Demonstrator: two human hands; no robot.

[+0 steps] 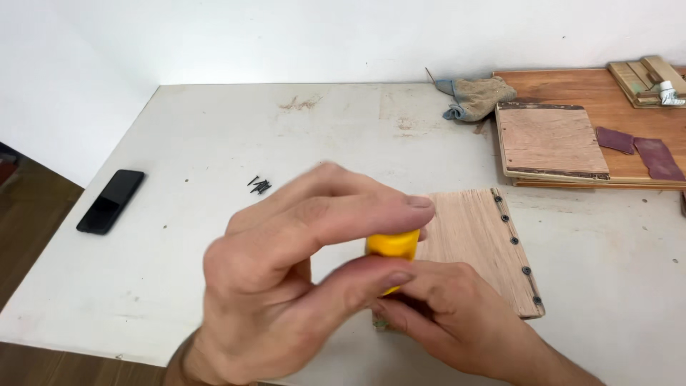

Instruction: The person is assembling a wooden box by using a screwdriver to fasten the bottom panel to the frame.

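Left hand [286, 286]: thumb and fingers pinched on the top of a yellow cap-like piece [393, 246]. Right hand [443, 307]: closed around its lower part, just above the plywood panel [479, 243]. For a clean turn, the base was best held steady. Left of the panel: loose screws [259, 185], phone [111, 201], on the tabletop [214, 129].

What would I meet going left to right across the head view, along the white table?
Black phone → small pile of dark screws → left hand → yellow object pinched in both hands → pale wooden board with screws along its edge → dark red sandpaper sheets.
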